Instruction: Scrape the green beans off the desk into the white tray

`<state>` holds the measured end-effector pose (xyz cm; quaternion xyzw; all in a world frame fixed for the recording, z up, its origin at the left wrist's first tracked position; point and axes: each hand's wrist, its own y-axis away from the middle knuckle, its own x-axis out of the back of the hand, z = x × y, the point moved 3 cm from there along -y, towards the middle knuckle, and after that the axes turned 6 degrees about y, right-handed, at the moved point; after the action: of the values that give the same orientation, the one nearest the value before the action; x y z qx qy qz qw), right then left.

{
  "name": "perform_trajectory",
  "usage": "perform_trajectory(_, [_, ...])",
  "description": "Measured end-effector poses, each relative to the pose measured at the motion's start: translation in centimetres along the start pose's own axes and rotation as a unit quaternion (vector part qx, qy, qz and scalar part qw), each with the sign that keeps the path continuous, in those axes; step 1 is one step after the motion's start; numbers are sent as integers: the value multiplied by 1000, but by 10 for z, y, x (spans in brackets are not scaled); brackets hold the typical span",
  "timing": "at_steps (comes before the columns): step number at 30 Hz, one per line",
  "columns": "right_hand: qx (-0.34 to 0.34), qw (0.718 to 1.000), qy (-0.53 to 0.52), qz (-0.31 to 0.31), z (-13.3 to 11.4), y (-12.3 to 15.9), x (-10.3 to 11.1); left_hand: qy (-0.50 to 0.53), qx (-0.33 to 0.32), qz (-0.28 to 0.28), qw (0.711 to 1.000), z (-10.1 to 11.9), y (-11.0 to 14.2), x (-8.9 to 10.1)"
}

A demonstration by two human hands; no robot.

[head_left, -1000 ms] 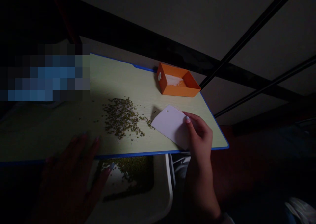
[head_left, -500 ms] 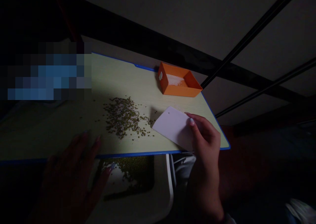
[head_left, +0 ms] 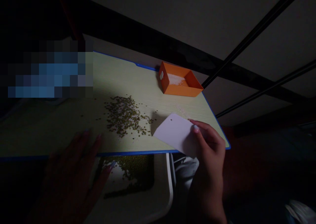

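Between the thumb and fingers of my right hand [head_left: 208, 140] is a white plastic scraper [head_left: 175, 132] with a small hole near one corner. Its left edge is close to a scattered heap of small green beans [head_left: 123, 113] mixed with pale grains on the table [head_left: 138, 81]. In the shadow at lower left, my left hand [head_left: 74, 164] has its fingers spread over the table's front edge and holds nothing. Below that edge, partly hidden by the table, is a white bin [head_left: 163, 197] with many more green beans inside.
An orange open box [head_left: 182, 90] with white grains in it stands at the table's back right. A blue rim [head_left: 214, 115] runs round the table. Behind is a wall of pale panels [head_left: 185, 16]. The left part of the view is pixelated.
My right hand has moved slightly right and toward me with the scraper, away from the box. My left hand and the bean heap look much the same.
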<state>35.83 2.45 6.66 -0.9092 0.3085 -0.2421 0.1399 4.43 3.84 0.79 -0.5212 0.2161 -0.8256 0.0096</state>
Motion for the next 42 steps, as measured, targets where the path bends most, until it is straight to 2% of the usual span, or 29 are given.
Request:
perform_trajectory(3, [4, 1000, 11, 16, -1, -1, -1, -5, -3, 3, 1000, -2, 0, 0])
perform_trajectory(13, [12, 1000, 1, -26, -1, 4, -8, -3, -1, -12, 1000, -4, 1, -3])
perform_trajectory(21, [18, 1000, 17, 7, 2, -2, -12, -15, -6, -2, 1000, -2, 1, -3])
perform_trajectory(28, [17, 1000, 5, -5, 1, -6, -21, -14, -8, -2, 1000, -1, 1, 0])
perform_trajectory(34, [18, 999, -5, -27, -1, -5, -18, -17, -9, -1, 1000, -3, 2, -2])
perform_trajectory(42, [17, 999, -18, -25, -3, -5, -18, -14, -4, -2, 1000, -3, 3, -1])
